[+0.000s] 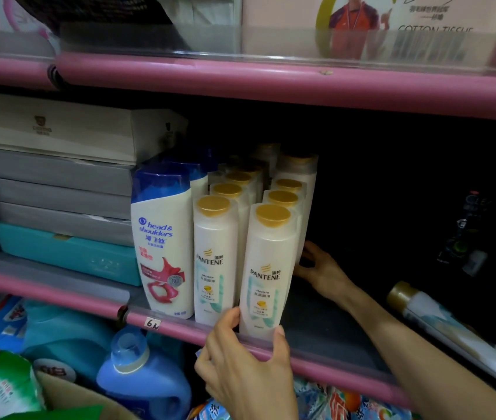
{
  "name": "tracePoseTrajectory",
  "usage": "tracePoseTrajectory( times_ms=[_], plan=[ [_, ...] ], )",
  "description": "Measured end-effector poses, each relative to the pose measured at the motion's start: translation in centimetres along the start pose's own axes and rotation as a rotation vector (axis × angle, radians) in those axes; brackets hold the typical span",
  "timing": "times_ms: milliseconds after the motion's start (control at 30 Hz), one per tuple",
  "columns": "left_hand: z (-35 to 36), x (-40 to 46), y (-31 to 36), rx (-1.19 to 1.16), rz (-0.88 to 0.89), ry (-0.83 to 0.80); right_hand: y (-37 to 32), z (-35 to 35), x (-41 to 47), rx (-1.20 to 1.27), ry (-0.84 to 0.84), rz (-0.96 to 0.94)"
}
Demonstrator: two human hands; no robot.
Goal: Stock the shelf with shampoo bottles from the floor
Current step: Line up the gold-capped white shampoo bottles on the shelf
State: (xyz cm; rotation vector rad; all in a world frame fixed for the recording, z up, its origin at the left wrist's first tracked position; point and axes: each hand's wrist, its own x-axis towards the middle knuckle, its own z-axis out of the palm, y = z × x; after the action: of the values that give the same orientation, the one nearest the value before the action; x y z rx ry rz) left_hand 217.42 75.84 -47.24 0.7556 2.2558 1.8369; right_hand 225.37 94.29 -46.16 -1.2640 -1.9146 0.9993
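Note:
Two rows of white Pantene shampoo bottles with gold caps stand on the middle shelf [316, 334]. My left hand [246, 365] comes up from below and grips the base of the front bottle of the right row [266, 268], thumb on its right side, fingers on its left. My right hand [319, 268] reaches into the shelf and touches the right side of that row, behind the front bottle, with fingers spread. One more Pantene bottle [440, 322] lies tilted at the right, beside my right forearm.
Head & Shoulders bottles [162, 237] stand left of the Pantene rows. Stacked grey and white boxes [58, 183] and a teal box [68, 253] fill the left. The pink shelf rail [165, 324] runs along the front. Dark bottles [465, 237] stand far right; a blue detergent jug [140, 377] sits below.

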Motion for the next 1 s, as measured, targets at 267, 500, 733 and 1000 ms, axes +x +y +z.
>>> tracePoseTrajectory(
  times_ms=[267, 500, 733, 1000],
  plan=[
    [-3.6, -0.9, 0.4, -0.090, 0.022, -0.256, -3.0, -1.6, -8.0, 0.099, 0.199, 0.057],
    [-6.5, -1.8, -0.4, -0.112, 0.084, -0.527, -4.2, -5.4, -16.5, -0.152, 0.330, -0.008],
    [-7.5, -3.7, -1.6, 0.046, 0.154, -0.759, -2.2, -11.6, -20.7, -0.681, 0.325, 0.326],
    [-7.5, -5.2, -2.2, 0.126, 0.206, -0.872, -0.9, -12.7, -21.4, -1.017, 0.339, 0.409]
  ],
)
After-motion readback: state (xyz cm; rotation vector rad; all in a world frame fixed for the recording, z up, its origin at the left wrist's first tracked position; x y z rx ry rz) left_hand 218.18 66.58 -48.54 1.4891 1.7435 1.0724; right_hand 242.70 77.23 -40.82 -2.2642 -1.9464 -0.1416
